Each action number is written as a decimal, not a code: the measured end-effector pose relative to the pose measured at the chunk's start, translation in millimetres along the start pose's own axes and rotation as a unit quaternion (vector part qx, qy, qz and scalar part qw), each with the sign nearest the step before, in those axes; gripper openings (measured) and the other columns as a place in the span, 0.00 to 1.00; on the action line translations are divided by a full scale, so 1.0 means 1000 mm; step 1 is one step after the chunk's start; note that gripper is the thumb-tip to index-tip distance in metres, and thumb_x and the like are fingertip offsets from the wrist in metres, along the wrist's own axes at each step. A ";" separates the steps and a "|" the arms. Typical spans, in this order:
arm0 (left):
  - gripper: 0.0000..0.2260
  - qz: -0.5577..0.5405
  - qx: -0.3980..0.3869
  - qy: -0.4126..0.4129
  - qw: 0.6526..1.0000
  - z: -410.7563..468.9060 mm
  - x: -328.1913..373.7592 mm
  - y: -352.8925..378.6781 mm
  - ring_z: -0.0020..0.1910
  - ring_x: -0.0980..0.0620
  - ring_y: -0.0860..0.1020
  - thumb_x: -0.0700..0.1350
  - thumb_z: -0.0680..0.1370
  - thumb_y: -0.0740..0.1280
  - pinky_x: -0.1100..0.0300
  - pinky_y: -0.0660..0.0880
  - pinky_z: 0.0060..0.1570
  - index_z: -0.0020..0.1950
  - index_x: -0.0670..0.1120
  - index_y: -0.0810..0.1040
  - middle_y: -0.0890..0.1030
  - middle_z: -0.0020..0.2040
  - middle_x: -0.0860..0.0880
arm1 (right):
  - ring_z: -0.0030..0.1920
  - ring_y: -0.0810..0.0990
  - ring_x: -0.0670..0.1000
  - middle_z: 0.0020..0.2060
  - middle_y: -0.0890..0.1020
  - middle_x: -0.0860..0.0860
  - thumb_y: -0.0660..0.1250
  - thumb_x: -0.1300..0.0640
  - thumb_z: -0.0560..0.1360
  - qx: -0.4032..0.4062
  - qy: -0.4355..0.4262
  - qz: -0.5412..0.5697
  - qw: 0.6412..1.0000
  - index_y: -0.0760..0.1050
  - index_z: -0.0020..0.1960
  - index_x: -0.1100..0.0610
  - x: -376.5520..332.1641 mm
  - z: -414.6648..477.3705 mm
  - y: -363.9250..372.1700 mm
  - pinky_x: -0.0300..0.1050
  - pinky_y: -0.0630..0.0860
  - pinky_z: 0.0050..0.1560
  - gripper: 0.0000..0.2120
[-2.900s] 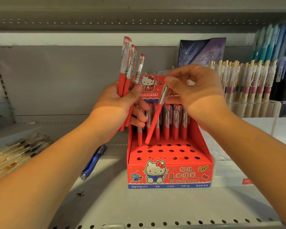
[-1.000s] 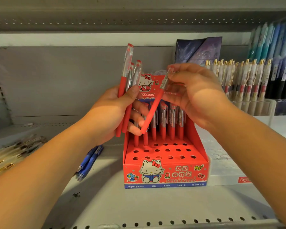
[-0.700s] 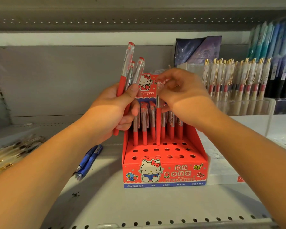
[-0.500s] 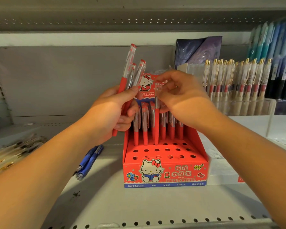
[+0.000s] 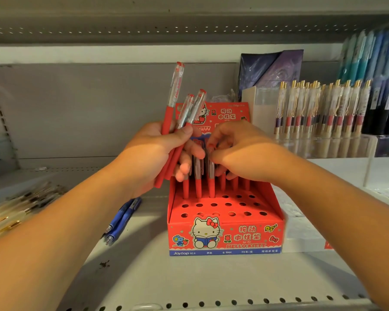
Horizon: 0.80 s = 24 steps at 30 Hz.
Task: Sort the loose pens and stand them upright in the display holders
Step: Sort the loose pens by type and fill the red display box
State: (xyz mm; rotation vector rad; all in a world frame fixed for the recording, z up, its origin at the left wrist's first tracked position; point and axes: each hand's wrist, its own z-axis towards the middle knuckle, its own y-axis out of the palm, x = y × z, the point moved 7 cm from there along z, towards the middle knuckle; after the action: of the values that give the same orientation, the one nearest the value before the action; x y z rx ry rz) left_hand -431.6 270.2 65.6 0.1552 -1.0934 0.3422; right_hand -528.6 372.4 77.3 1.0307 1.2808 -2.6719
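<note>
A red cartoon-cat display box [image 5: 225,239] stands on the shelf, its stepped top full of round holes. Several red pens stand upright in its back rows [image 5: 198,187]. My left hand [image 5: 153,158] grips a bunch of red pens with clear caps [image 5: 177,108], held upright left of the box. My right hand [image 5: 240,153] is over the back rows, fingertips pinching the top of a standing red pen [image 5: 211,176] whose tip sits in a hole.
Two blue pens [image 5: 121,218] lie on the shelf left of the box. Loose gold-trimmed pens [image 5: 16,207] lie at far left. A clear holder of gold-clip pens [image 5: 319,108] stands at right, with a white box [image 5: 301,234] beside the red one.
My right hand has pushed its red pen down into a hole in the back rows; the hand is lower now. My left hand has kept its bunch.
</note>
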 end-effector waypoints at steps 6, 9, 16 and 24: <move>0.08 0.007 0.000 0.001 1.000 -0.001 0.002 0.000 0.23 0.51 0.76 0.43 0.82 0.61 0.61 0.74 0.22 0.53 0.39 0.75 0.83 0.35 0.43 | 0.37 0.85 0.52 0.36 0.84 0.50 0.69 0.58 0.72 -0.015 0.005 -0.010 1.000 0.78 0.42 0.49 -0.001 -0.001 -0.005 0.54 0.84 0.42 0.04; 0.07 0.008 -0.007 0.004 1.000 -0.001 0.003 0.002 0.24 0.51 0.76 0.43 0.82 0.61 0.61 0.74 0.22 0.53 0.40 0.75 0.83 0.35 0.43 | 0.32 0.81 0.49 0.33 0.82 0.48 0.70 0.55 0.71 0.025 -0.003 -0.023 0.999 0.79 0.41 0.49 -0.003 -0.001 -0.017 0.46 0.80 0.36 0.02; 0.11 0.016 -0.095 -0.011 0.995 -0.006 0.000 0.015 0.24 0.50 0.77 0.46 0.76 0.65 0.61 0.75 0.24 0.53 0.41 0.76 0.82 0.37 0.42 | 0.32 0.82 0.48 0.37 0.85 0.50 0.71 0.57 0.75 0.057 -0.016 0.297 0.953 0.80 0.49 0.54 -0.014 -0.009 -0.031 0.41 0.76 0.28 0.04; 0.15 0.046 -0.091 -0.010 0.995 -0.004 -0.002 0.011 0.29 0.45 0.80 0.52 0.75 0.64 0.56 0.77 0.23 0.54 0.42 0.77 0.84 0.42 0.41 | 0.38 0.84 0.56 0.45 0.83 0.64 0.63 0.65 0.80 0.050 0.003 0.411 0.910 0.75 0.60 0.68 -0.016 -0.011 -0.029 0.43 0.81 0.34 0.11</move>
State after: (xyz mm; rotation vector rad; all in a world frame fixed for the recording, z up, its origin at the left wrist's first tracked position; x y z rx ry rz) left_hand -433.0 281.3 61.2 -0.0543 -1.1473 0.3211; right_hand -518.1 394.7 101.2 1.2258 0.5051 -2.0712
